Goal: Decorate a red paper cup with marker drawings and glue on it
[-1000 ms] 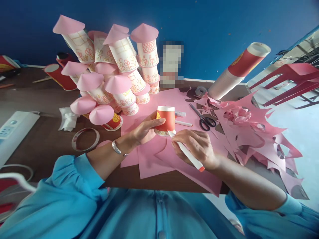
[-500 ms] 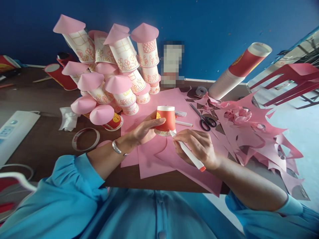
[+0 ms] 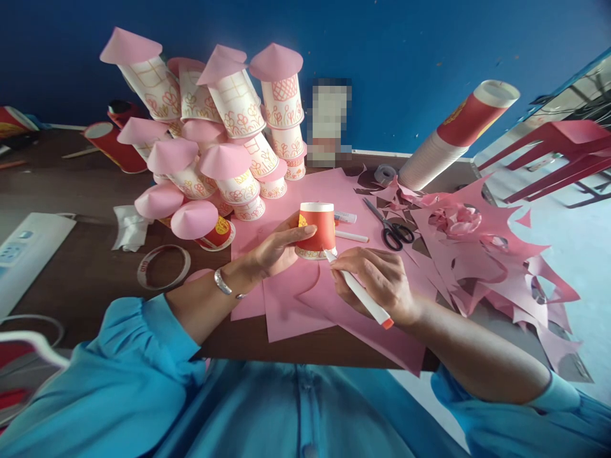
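A red paper cup with a yellow print is held in my left hand, thumb across its front and the other fingers behind it. Around the cup's lower edge runs a pale band with small drawn marks. My right hand grips a white marker with an orange-red end, its tip at that band. Whether the tip touches the surface I cannot tell for sure. Beneath both hands lie pink paper sheets. Another white marker and a glue stick rest just behind the cup.
Decorated cup towers with pink cone roofs crowd the back left. Black-handled scissors lie right of the cup, near pink paper scraps. A tall stack of cups leans at the back right. A tape roll lies left.
Almost nothing differs. The view has shifted very slightly, while both hands keep their hold on the cup and the marker.
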`<state>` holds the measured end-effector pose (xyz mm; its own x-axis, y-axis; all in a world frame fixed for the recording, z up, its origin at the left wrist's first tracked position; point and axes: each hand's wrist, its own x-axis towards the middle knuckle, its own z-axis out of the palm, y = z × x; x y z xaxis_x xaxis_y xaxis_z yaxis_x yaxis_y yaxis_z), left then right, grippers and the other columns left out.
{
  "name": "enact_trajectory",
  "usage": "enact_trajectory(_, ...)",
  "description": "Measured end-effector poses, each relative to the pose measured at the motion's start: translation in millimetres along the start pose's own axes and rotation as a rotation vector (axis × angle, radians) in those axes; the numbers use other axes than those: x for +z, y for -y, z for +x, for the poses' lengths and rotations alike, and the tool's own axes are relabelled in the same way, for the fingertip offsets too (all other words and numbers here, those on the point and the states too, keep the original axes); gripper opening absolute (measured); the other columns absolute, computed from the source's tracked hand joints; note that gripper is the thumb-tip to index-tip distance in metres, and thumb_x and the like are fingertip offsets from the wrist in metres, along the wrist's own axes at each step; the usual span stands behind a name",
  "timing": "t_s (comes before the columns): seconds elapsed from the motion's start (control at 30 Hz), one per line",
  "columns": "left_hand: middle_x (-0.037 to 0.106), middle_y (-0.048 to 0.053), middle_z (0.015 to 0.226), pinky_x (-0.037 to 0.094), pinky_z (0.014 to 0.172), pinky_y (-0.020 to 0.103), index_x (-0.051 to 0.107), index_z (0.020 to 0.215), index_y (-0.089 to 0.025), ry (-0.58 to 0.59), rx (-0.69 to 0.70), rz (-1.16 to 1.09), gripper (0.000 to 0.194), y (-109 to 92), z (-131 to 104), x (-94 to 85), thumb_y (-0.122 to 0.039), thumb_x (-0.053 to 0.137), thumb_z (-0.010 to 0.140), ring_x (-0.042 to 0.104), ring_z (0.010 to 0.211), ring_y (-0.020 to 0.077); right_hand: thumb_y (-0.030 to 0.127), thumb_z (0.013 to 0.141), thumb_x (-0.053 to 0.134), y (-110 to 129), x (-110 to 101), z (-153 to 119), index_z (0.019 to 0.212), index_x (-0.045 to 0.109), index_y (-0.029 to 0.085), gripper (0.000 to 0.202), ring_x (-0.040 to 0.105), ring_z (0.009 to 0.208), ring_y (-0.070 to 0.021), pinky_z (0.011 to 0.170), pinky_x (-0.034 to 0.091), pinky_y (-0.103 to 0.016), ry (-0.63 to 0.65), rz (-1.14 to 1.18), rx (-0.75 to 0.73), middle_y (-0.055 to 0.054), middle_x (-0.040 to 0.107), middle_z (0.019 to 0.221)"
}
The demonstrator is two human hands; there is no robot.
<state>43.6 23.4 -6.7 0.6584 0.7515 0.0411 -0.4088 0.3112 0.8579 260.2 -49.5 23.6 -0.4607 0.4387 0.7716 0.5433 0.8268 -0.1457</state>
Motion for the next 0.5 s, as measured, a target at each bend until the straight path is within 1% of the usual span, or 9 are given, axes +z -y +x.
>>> enact_trajectory(0.17,0.088,0.02,0.127,0.063,0.114,0.057,0.078,0.146,-0.016,-0.023,-0.005,0.001,0.067,1.0,-1.1,-0.8,-0.059,0.089,0.096,0.082,0.132,0.046,0.004,0.104,0.068,-1.1,-1.6,-1.5,0.115,0.062,0.025,0.024,0.077,0.067,-0.0158,0.06,0.061,-0.028,0.01,-0.01,0.018,0.003,0.077,0.083)
enact_trajectory(0.3,0.088,0.02,0.127,0.061,0.116,0.06,0.077,0.147,-0.015,-0.022,-0.005,0.007,0.069,1.3,-1.3,-1.3,-0.059,0.088,0.096,0.081,0.134,0.0476,0.004,0.106,0.067,-0.5,-2.6,-1.2,0.114,0.061,0.024,0.022,0.075,0.066,-0.0151,0.058,0.059,-0.028,0.024,-0.009,0.019,0.002,0.077,0.082)
enact_trajectory(0.43,0.088,0.02,0.129,0.062,0.116,0.058,0.077,0.148,-0.015,-0.028,0.001,0.005,0.07,1.7,-1.4,-1.4,-0.06,0.089,0.095,0.081,0.135,0.047,0.005,0.107,0.066,0.7,-2.4,-1.0,0.115,0.062,0.024,0.021,0.075,0.065,-0.0144,0.057,0.058,-0.027,0.024,-0.001,0.02,0.002,0.076,0.082)
enact_trajectory(0.5,0.088,0.02,0.131,0.064,0.115,0.057,0.077,0.148,-0.016,-0.037,0.019,-0.01,0.068,1.5,-1.7,-1.4,-0.057,0.09,0.095,0.081,0.135,0.0465,0.005,0.107,0.066,1.2,-2.3,-1.0,0.115,0.062,0.024,0.021,0.075,0.065,-0.0144,0.057,0.058,-0.027,0.027,0.002,0.02,0.002,0.076,0.082)
